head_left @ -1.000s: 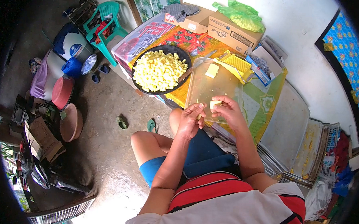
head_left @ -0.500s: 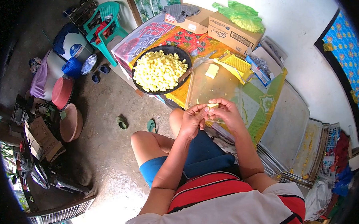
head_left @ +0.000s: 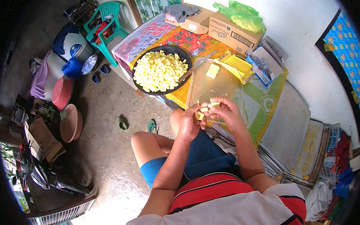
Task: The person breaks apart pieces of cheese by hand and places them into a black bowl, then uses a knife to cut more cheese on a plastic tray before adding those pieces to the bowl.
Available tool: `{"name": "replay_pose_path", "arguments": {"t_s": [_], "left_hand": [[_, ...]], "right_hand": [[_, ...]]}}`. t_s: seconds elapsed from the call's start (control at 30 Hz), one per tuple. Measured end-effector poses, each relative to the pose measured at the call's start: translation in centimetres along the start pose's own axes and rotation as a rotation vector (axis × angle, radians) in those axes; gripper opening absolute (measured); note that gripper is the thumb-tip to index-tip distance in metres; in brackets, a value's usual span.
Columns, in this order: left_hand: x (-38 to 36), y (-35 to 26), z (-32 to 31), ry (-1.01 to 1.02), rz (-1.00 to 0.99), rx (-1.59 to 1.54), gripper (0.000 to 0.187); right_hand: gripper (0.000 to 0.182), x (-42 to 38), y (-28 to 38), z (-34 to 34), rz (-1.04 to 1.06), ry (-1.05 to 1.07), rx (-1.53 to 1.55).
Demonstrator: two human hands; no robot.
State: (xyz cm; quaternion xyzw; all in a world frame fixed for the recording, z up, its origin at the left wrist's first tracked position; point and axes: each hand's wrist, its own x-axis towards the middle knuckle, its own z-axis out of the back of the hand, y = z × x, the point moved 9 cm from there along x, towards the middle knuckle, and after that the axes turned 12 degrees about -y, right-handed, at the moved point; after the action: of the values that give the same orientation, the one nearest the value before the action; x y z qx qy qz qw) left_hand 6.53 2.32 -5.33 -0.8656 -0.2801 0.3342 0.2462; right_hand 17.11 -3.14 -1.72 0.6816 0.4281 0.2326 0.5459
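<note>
the person is sitting at a low table (head_left: 269,100), and both hands are meeting over the near edge of a clear cutting board (head_left: 213,88). the left hand (head_left: 189,123) is cupping upward, with its fingers curled partway closed around several small yellow cubes (head_left: 200,114) that are resting in the palm. the right hand (head_left: 225,113) is sitting just beside it, touching it at the fingertips, and its thumb and forefingers are pinching a pale yellow block (head_left: 214,104) (the rest of the fingers are bending loosely, not closed into a fist). the block is sitting between the two hands, just above the board's near edge.

further back on the board, a single yellow slice (head_left: 212,71) is lying flat, well apart from the hands. a knife (head_left: 198,65) is resting at the board's far left corner, with its blade pointing toward a yellow slicer (head_left: 238,63) at the far right. to the left of the board, a round black pan (head_left: 162,70) is holding a heap of cut yellow cubes. behind these, two cardboard boxes (head_left: 231,32) are standing against the wall, and a green plastic bag (head_left: 242,14) is lying on the larger one.
</note>
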Motion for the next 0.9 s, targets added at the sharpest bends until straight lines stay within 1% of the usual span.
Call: {"name": "replay_pose_path", "arguments": {"t_s": [0.1,0.2,0.3,0.4,0.5,0.6,0.7,0.9], "left_hand": [[-0.1,-0.2,0.1,-0.008,0.012,-0.044,0.022],[0.2,0.0,0.7,-0.018,0.003,-0.023,0.02],[0.3,0.0,0.6,0.033,-0.008,-0.035,0.019],[0.0,-0.3,0.0,0.049,0.001,-0.024,0.018],[-0.2,-0.5,-0.4,0.055,0.023,-0.084,0.016],[-0.4,-0.5,0.0,-0.003,0.035,-0.141,0.015],[0.6,0.5,1.1,0.013,0.074,-0.143,0.016],[0.3,-0.2,0.6,0.026,0.032,-0.107,0.02]], "right_hand": [[0.03,0.1,-0.1,0.2,0.014,-0.001,-0.027],[0.031,0.2,-0.1,0.4,0.027,-0.015,-0.016],[0.032,0.0,0.6,0.5,0.063,-0.033,-0.013],[0.033,0.1,0.4,0.6,0.052,-0.039,-0.021],[0.031,0.3,0.4,0.9,0.08,-0.04,-0.05],[0.03,0.4,0.3,0.7,0.07,-0.032,-0.039],[0.03,0.3,0.6,0.5,0.053,-0.05,-0.016],[0.031,0.3,0.3,0.4,0.043,-0.034,0.004]]}}
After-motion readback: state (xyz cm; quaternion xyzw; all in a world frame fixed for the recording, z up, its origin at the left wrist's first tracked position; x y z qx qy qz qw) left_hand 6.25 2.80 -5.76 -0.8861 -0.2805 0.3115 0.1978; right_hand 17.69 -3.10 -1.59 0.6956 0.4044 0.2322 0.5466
